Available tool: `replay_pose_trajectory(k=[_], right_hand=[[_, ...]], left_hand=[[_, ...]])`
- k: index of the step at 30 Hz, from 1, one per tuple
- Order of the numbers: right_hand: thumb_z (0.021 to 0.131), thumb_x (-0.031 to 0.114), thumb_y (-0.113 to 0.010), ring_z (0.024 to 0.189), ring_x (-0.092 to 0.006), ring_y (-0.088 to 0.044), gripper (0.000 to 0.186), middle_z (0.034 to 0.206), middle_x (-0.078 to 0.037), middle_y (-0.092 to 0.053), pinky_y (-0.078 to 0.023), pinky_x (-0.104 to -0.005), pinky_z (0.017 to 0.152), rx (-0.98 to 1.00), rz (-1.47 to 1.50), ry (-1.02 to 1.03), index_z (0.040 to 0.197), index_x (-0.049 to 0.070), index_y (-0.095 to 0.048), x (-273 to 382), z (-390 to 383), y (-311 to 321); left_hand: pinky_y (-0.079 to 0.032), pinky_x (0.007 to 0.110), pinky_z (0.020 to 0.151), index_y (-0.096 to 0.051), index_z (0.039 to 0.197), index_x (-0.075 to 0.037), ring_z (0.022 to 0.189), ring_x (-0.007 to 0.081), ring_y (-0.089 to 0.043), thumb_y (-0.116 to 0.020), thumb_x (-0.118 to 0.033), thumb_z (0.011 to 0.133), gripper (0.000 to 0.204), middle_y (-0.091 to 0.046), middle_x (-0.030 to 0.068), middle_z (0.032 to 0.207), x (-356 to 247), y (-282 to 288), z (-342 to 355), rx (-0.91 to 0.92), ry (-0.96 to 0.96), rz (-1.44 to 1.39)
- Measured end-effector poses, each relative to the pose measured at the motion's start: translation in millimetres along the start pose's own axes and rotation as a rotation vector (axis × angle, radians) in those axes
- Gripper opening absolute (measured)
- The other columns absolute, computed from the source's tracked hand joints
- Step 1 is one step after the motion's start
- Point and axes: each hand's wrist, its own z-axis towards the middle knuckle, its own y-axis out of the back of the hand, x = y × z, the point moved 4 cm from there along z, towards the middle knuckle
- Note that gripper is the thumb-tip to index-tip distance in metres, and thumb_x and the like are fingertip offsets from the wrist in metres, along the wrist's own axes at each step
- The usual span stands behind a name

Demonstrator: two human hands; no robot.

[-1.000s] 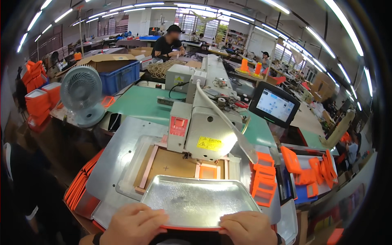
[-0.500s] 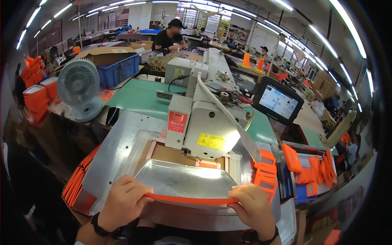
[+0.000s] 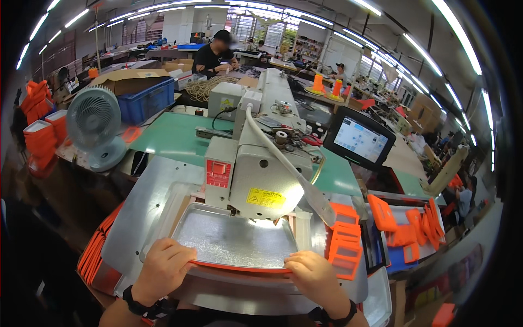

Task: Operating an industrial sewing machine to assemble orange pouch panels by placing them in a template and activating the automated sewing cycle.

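Observation:
A shallow silvery tray-like panel (image 3: pixel 239 240) with a raised rim and an orange near edge lies on the metal bed of a sewing machine (image 3: pixel 267 169). Its far side reaches beneath the lit machine head, where the head hides part of it. My left hand (image 3: pixel 165 268) pinches the panel's near left corner, thumb below and fingers on top. At the near right corner, my right hand (image 3: pixel 316 275) grips the same edge with its fingers bent over it. Both wrists wear black bands.
Orange frames (image 3: pixel 345 240) overlap at the right of the bed, beside a tray of orange pieces (image 3: pixel 401 235). Orange sheets (image 3: pixel 97 248) are stacked at the left. A fan (image 3: pixel 97 120), a blue crate (image 3: pixel 146 101) and a screen (image 3: pixel 360 137) stand around the machine. A co-worker (image 3: pixel 212 57) sits beyond.
Both hands have pushed the panel farther in under the machine head and lowered its near edge, so it lies flatter. The whole view has shifted slightly.

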Motion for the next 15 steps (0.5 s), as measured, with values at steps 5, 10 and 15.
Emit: replay_pose_trajectory(k=[5, 10, 15], right_hand=[[0.074, 0.003, -0.064, 0.094, -0.0288, -0.065, 0.016, 0.096, -0.011, -0.066, -0.053, -0.0384, 0.082, 0.016, -0.017, 0.1, 0.09, 0.001, -0.062, 1.1, -4.7, -18.5], [0.075, 0.004, -0.065, 0.092, -0.0289, -0.065, 0.013, 0.096, -0.012, -0.066, -0.052, -0.0376, 0.082, 0.083, 0.055, 0.09, 0.087, 0.0, -0.063, -11.1, -19.8, -37.1], [0.075, 0.006, -0.07, 0.102, -0.0313, -0.063, 0.016, 0.102, -0.012, -0.064, -0.05, -0.0443, 0.088, 0.113, 0.145, 0.08, 0.09, 0.001, -0.064, -17.0, -17.5, -35.8]], left_hand=[[-0.052, 0.035, 0.082, -0.07, 0.087, -0.007, 0.088, 0.0244, -0.063, -0.07, -0.005, 0.076, 0.011, -0.071, 0.0034, 0.098, 12.9, -22.6, -16.2, 0.052, -0.04, 0.022], [-0.051, 0.039, 0.089, -0.071, 0.087, -0.009, 0.093, 0.024, -0.064, -0.071, -0.006, 0.077, 0.011, -0.071, 0.0033, 0.101, 9.8, -26.4, -17.8, 0.122, -0.039, 0.074], [-0.047, 0.046, 0.102, -0.072, 0.09, -0.008, 0.102, 0.0255, -0.064, -0.072, -0.005, 0.077, 0.014, -0.071, 0.0046, 0.104, 16.0, -33.8, -22.1, 0.124, 0.003, 0.013]])
